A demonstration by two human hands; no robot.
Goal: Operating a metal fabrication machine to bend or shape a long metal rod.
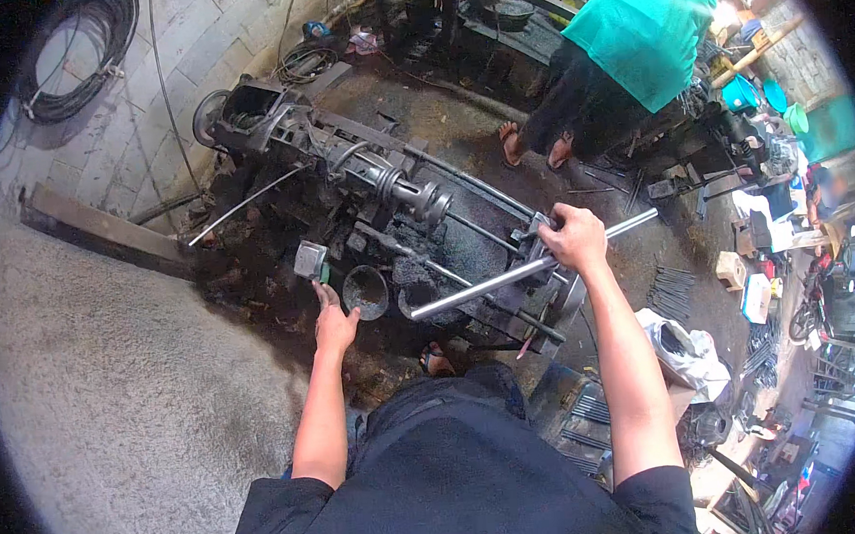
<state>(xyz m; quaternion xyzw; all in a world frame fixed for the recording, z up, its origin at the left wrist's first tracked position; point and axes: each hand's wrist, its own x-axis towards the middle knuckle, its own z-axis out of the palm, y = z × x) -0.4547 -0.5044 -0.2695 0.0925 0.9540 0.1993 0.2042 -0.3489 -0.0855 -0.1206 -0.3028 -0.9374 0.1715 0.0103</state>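
My right hand (576,239) is closed around a long, shiny metal bar (477,291), which lies slantwise across the right end of a machine with parallel rails. That hand's fingertips are by a small block on the rails. The machine (345,165) is dark and greasy, with a round chuck-like head (424,201) at its middle. My left hand (335,327) has its fingers stretched toward a small grey box (311,260) with a green part on its side. Its thumb stands apart, and whether the fingertips touch the green part I cannot tell.
A round metal bowl (365,292) sits right of my left hand. Beyond the machine stands a person in a green shirt (642,33). Several dark rods (672,292) and a white sack (688,355) lie on the right. A coiled hose (83,58) hangs on the wall.
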